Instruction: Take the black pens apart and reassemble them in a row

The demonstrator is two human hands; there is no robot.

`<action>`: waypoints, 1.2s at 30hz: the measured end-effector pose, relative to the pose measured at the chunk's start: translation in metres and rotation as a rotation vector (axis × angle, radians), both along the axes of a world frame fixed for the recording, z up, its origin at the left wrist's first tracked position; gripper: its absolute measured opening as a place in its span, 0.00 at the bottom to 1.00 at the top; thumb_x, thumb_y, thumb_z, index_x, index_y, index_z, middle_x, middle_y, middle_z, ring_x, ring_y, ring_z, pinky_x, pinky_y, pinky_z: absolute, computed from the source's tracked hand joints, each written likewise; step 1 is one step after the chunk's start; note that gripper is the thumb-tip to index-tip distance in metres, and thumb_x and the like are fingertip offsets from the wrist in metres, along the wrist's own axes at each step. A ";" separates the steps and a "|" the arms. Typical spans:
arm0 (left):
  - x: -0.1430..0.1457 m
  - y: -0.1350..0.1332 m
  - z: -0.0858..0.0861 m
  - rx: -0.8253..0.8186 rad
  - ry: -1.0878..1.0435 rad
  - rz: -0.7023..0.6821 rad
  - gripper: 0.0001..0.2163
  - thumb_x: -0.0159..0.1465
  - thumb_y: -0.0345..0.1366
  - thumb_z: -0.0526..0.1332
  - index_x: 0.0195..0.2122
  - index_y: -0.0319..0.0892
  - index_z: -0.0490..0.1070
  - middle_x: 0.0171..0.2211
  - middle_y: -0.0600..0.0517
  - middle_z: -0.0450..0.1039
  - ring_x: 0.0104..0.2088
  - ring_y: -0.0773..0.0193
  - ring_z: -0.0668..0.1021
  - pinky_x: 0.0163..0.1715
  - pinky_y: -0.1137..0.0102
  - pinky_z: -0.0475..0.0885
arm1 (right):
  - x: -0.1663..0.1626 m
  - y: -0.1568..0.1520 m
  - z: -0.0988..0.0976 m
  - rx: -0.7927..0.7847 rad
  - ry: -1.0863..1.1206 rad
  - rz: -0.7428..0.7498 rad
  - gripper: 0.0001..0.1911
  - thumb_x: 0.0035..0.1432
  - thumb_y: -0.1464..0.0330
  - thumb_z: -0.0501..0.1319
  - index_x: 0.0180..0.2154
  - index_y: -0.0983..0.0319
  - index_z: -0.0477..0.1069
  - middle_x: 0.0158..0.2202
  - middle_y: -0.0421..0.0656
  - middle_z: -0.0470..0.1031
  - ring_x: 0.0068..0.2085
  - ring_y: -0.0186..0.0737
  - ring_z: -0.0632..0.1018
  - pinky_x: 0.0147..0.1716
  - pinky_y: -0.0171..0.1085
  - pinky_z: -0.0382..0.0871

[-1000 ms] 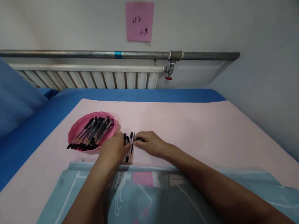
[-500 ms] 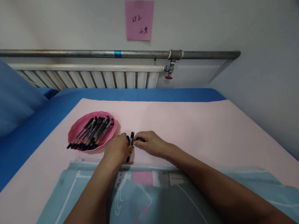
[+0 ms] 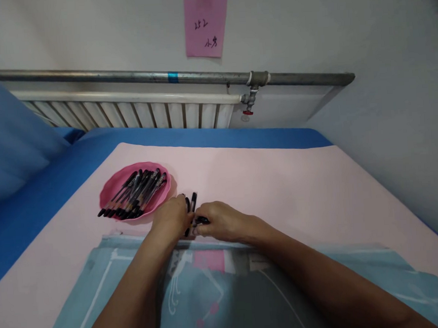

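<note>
A plain pale wall (image 3: 281, 26) rises behind the scene, with a pink paper note (image 3: 206, 26) bearing handwriting; below it runs a dull metal pipe (image 3: 117, 76) banded with blue tape (image 3: 172, 77), above a white ribbed radiator (image 3: 160, 115) and a small red valve handle (image 3: 248, 112). A blue curtain (image 3: 10, 142) hangs in folds at the left edge. The work surface has a smooth pale pink cover (image 3: 272, 180) over a blue layer (image 3: 210, 138) that shows along the far edge. On it, left of the hands, sits a shallow pink bowl (image 3: 111, 184) with a wavy rim; slim clear-barrelled pens (image 3: 141, 193) with black caps lie across it, some ends jutting over the near rim. The left hand (image 3: 170, 216), just beside the bowl, is curled around a few loose pens (image 3: 193, 200) standing out past its thumb, hiding part of them. The right hand (image 3: 218, 221), close against them, pinches a glossy black piece (image 3: 203, 219), too covered to identify. Nearer, soft light-blue printed cloth (image 3: 118, 284) lies rumpled under both forearms.
</note>
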State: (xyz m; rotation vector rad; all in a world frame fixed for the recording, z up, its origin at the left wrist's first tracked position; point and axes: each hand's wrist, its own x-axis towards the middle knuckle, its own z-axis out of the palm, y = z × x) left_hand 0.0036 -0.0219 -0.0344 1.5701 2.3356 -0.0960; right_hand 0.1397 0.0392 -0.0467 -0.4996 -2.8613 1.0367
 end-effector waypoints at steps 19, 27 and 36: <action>0.001 -0.003 0.002 0.031 -0.025 0.004 0.10 0.54 0.38 0.57 0.36 0.39 0.66 0.35 0.42 0.73 0.36 0.53 0.76 0.31 0.67 0.66 | 0.006 0.004 -0.001 0.094 0.038 -0.145 0.09 0.48 0.78 0.53 0.34 0.64 0.66 0.31 0.42 0.68 0.30 0.33 0.66 0.29 0.31 0.55; -0.002 -0.003 0.002 0.038 -0.029 -0.013 0.12 0.57 0.40 0.55 0.38 0.40 0.67 0.36 0.43 0.74 0.37 0.56 0.76 0.31 0.69 0.66 | 0.000 0.004 -0.010 0.176 0.051 -0.191 0.05 0.51 0.74 0.55 0.33 0.63 0.66 0.29 0.40 0.67 0.28 0.32 0.64 0.27 0.31 0.53; -0.004 -0.006 0.004 0.065 -0.050 -0.032 0.11 0.58 0.40 0.52 0.36 0.40 0.68 0.33 0.44 0.75 0.33 0.57 0.76 0.26 0.70 0.63 | -0.001 0.007 -0.018 0.192 0.090 -0.187 0.05 0.52 0.73 0.54 0.33 0.63 0.65 0.30 0.41 0.67 0.30 0.33 0.66 0.29 0.32 0.55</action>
